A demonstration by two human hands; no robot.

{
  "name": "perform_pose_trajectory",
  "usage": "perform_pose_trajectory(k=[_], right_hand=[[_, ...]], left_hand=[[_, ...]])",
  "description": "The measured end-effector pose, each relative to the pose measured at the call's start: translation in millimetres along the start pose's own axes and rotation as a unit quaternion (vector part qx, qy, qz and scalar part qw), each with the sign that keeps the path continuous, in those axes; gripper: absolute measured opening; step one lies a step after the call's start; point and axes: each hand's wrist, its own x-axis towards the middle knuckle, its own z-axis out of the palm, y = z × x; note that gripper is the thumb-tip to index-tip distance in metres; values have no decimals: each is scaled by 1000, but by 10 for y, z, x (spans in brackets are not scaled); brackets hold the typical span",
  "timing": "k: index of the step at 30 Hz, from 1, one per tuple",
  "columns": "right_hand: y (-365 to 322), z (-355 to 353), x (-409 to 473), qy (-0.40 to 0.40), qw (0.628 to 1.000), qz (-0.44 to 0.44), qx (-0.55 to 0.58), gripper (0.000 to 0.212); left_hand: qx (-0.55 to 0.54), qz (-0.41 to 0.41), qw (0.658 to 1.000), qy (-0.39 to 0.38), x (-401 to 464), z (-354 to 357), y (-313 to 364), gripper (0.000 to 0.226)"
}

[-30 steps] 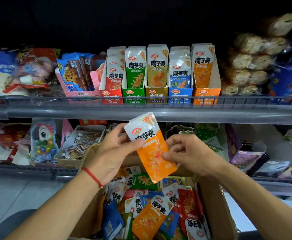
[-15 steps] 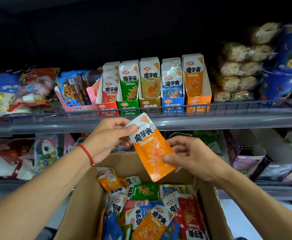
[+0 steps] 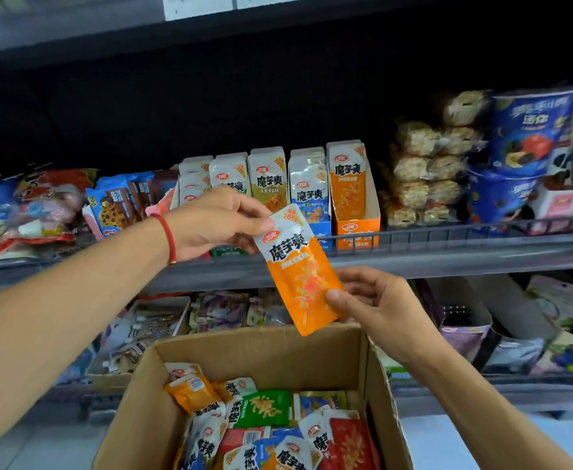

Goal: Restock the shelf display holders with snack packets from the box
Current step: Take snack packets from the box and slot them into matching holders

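While both hands' fingers pinch one orange packet point(image 3: 300, 271) | five holders point(image 3: 354, 198)

Small grocery / convenience shop, snack aisle. Metal shelf point(image 3: 447, 256) w/ a low wire front rail, more tiers above & below. Goods packed tight: row of colour-coded cardboard display holders point(image 3: 356, 228) w/ matching snack packets standing in them, cookie packs point(image 3: 115, 205) to the left, wrapped cakes point(image 3: 424, 171) & blue tubs point(image 3: 529, 130) to the right. Open carton point(image 3: 261, 351) of mixed stock packets sits in front of the shelving.
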Motion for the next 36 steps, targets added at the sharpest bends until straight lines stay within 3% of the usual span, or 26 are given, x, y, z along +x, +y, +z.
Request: perform_pose_trajectory(k=[6, 10, 21, 25, 29, 33, 36], right_hand=[[-51, -190, 57, 218, 975, -36, -12, 15], [-106, -282, 83, 274, 961, -18, 22, 11], [-103, -361, 251, 290, 954, 22, 76, 13], [-105, -372, 291, 283, 956, 28, 70, 17], [-113, -374, 305, 278, 958, 30, 65, 21], [-124, -368, 301, 269, 961, 33, 57, 23], [-140, -361, 289, 266, 962, 32, 54, 25]], left_hand=[[94, 102, 988, 65, 457, -42, 738, 10], [135, 130, 977, 104, 928, -38, 1074, 12], [253, 109, 950, 148, 1879, 155, 1223, 11], [348, 140, 911, 169, 1951, 274, 1156, 17], [357, 167, 899, 191, 1975, 442, 953, 18], [401, 201, 860, 241, 2020, 570, 665, 22], [431, 198, 849, 235, 2057, 600, 509, 27]])
